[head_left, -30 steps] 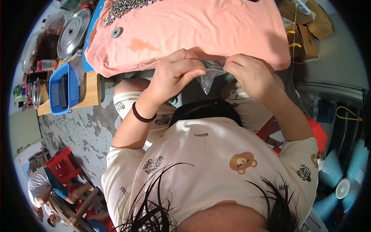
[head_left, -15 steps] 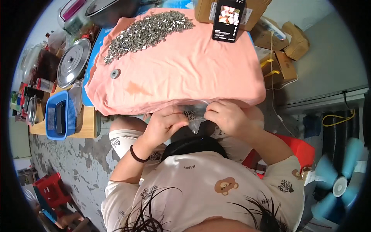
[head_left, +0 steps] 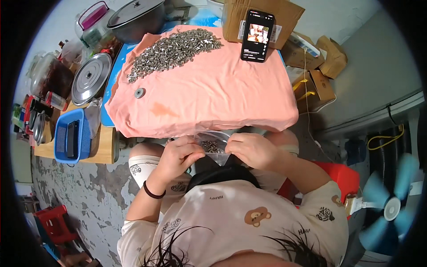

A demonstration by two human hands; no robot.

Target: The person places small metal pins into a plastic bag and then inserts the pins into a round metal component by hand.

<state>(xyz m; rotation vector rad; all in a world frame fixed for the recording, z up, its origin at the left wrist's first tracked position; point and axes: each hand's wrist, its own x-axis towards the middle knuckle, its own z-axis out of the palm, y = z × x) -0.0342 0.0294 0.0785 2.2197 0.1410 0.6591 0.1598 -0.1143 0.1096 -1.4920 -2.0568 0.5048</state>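
Note:
Between my hands, over my lap at the table's near edge, is a clear plastic bag (head_left: 219, 156) with small dark metal pieces (head_left: 210, 146) inside. My left hand (head_left: 181, 153) pinches the bag's left side between thumb and fingers. On the opposite side my right hand (head_left: 247, 148) grips its edge, fingers bent. The bag's upper rim bows outward between the two hands. Across the table, a broad heap of short metal cylinders (head_left: 175, 51) lies on the pink cloth (head_left: 222, 91). A small round grey metal disc (head_left: 140, 93) rests alone nearer to me, on the left.
A phone (head_left: 257, 36) with a lit screen leans on a cardboard box (head_left: 284, 15) at the far right. Left of the table are a blue basket (head_left: 84, 129), a metal lid (head_left: 91, 79) and jars. A blue-bladed fan (head_left: 392, 208) turns at the right.
The view has shifted, so the table sits slightly lower in the picture. Both hands still hold the bag, which is now tilted or spread so its metal pieces show more plainly.

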